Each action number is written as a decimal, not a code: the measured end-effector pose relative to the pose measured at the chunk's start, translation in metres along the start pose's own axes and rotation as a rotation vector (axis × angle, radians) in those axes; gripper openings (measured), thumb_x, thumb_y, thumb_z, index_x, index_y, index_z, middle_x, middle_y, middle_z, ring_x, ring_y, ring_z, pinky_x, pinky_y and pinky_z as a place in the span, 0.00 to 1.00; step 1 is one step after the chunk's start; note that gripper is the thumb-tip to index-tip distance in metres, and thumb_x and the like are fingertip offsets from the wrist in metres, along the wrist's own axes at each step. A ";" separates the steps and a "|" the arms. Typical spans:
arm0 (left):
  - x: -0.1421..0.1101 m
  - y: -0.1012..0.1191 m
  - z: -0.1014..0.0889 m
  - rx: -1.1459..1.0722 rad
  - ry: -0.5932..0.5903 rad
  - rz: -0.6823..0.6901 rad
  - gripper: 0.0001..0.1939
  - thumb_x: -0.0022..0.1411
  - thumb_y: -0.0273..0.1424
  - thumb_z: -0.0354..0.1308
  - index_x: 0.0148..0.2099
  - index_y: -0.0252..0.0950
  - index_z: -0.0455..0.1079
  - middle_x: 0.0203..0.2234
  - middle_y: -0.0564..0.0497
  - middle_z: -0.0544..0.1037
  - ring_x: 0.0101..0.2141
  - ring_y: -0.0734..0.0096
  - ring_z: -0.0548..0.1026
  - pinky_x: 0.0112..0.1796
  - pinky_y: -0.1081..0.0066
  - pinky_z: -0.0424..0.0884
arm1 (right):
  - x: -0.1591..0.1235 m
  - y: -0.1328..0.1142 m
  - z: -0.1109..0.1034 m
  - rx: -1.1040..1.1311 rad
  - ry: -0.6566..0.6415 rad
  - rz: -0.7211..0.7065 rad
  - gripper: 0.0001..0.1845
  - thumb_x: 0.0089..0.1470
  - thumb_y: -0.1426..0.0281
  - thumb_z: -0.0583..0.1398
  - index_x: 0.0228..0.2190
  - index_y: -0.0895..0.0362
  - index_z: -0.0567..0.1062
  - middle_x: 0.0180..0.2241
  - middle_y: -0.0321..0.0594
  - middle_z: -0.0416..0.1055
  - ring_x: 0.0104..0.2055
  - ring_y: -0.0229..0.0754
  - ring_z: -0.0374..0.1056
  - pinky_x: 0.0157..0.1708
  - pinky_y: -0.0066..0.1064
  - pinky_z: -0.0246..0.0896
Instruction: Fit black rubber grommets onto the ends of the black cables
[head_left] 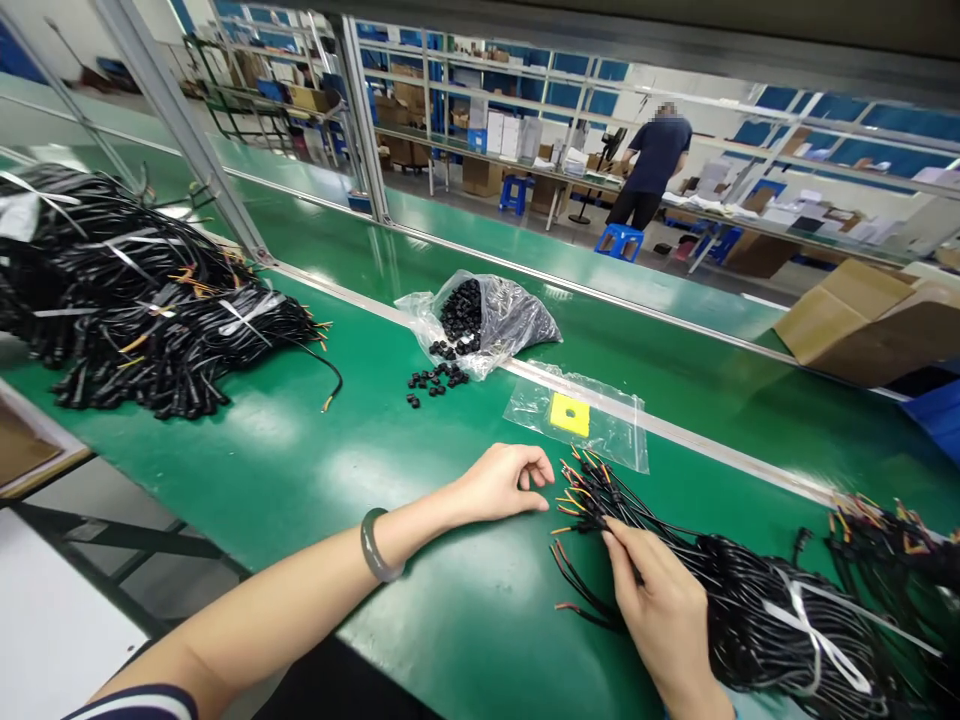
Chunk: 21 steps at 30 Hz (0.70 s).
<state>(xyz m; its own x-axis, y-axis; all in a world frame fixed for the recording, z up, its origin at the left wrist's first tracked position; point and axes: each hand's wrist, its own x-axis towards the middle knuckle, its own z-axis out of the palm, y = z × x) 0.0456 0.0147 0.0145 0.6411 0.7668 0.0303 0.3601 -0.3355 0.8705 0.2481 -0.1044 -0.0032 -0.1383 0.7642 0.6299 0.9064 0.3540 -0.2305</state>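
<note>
My left hand (504,482) rests on the green table (300,470) with its fingers curled in a loose pinch, right beside the stripped wire ends of a black cable bundle (750,610). Whether it holds something small I cannot make out. My right hand (660,600) pinches one black cable (600,510) near the bundle's coloured wire tips. The bundle is tied with a white strap and lies to the right.
A clear bag of small black parts (480,320) lies open at mid table, several spilled beside it. A flat bag with a yellow piece (574,415) is near. A large cable pile (127,290) fills the left. A person (656,165) stands at far shelves. Cardboard (862,320) is right.
</note>
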 end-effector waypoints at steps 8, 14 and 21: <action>0.009 -0.011 -0.056 0.887 0.278 -0.313 0.10 0.62 0.26 0.53 0.45 0.34 0.70 0.40 0.43 0.72 0.41 0.59 0.72 0.38 0.67 0.70 | 0.006 0.012 0.001 -0.228 0.021 0.040 0.22 0.64 0.57 0.49 0.44 0.61 0.71 0.35 0.47 0.68 0.36 0.44 0.64 0.37 0.34 0.56; 0.018 -0.037 -0.093 0.977 0.441 -0.451 0.11 0.64 0.27 0.50 0.47 0.28 0.67 0.43 0.36 0.71 0.45 0.47 0.68 0.39 0.58 0.70 | -0.003 -0.001 -0.009 0.210 -0.301 0.029 0.07 0.63 0.67 0.54 0.34 0.56 0.69 0.28 0.34 0.67 0.24 0.31 0.62 0.26 0.22 0.56; 0.023 -0.046 -0.097 0.977 0.467 -0.430 0.11 0.64 0.27 0.48 0.46 0.33 0.67 0.37 0.42 0.75 0.41 0.53 0.72 0.37 0.63 0.71 | -0.008 -0.004 -0.005 0.037 -0.577 -0.061 0.03 0.57 0.72 0.54 0.30 0.55 0.67 0.30 0.34 0.66 0.26 0.35 0.66 0.24 0.24 0.59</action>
<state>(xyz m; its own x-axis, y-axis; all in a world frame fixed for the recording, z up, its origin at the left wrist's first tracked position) -0.0223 0.1006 0.0229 0.1003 0.9786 0.1799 0.9865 -0.1213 0.1101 0.2480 -0.1144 -0.0032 -0.3944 0.9083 0.1391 0.8770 0.4173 -0.2383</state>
